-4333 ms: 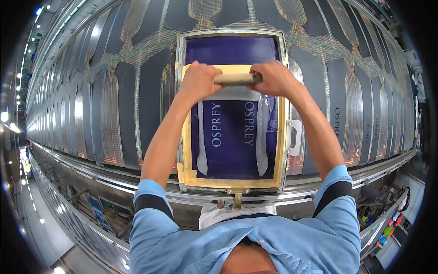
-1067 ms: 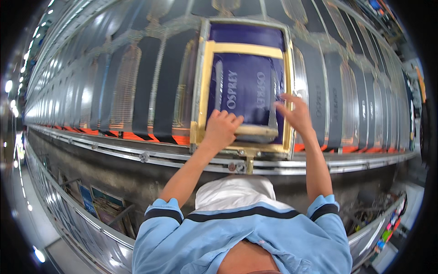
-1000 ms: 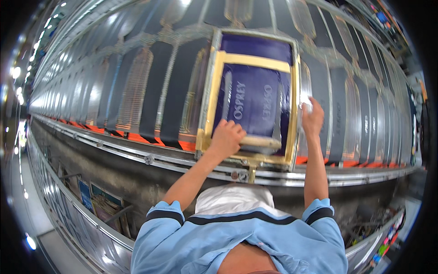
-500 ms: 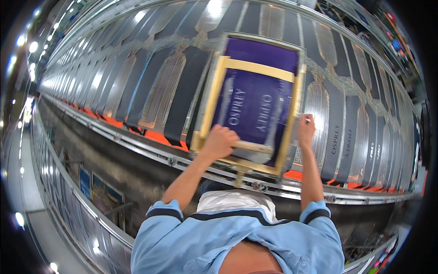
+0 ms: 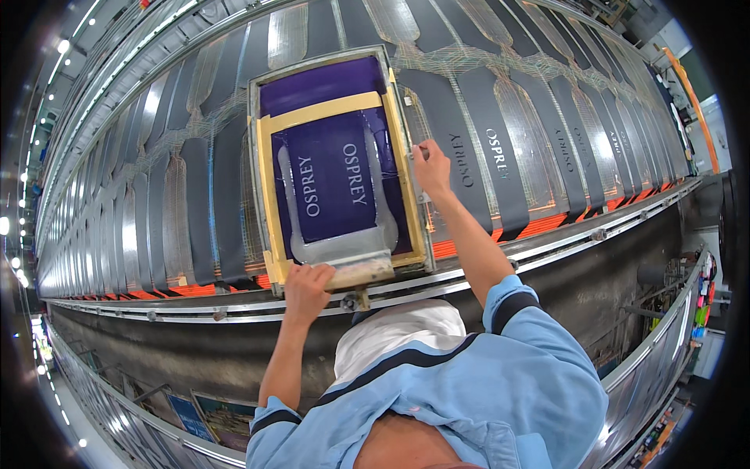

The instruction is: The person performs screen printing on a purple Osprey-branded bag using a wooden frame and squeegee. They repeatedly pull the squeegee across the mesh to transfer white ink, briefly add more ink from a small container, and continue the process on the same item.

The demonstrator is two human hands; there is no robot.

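A screen-printing frame [image 5: 392,102] with a purple mesh [image 5: 332,160] and yellow tape lies over the long table in front of me. Light lettering shows in two columns on the mesh. My left hand [image 5: 307,293] is closed round the end of a squeegee [image 5: 363,268] lying along the near edge of the frame. Pale translucent ink [image 5: 388,215] pools beside the squeegee and runs up both sides of the lettering. At the frame's right rail is my right hand [image 5: 431,168], fingers curled together; whether they grip the rail or something small is hidden.
Dark grey fabric pieces [image 5: 476,102] and shiny taped panels [image 5: 531,148] alternate along the table, some with printed lettering. A metal rail [image 5: 547,238] with clamps runs along the near edge, orange strips [image 5: 539,227] beside it. Behind me stands a metal-panelled barrier [image 5: 141,399].
The frame sits farther left in the picture, and the view has turned. My left hand has drawn the squeegee closer to the frame's near edge. My right hand stays closed by the right rail.
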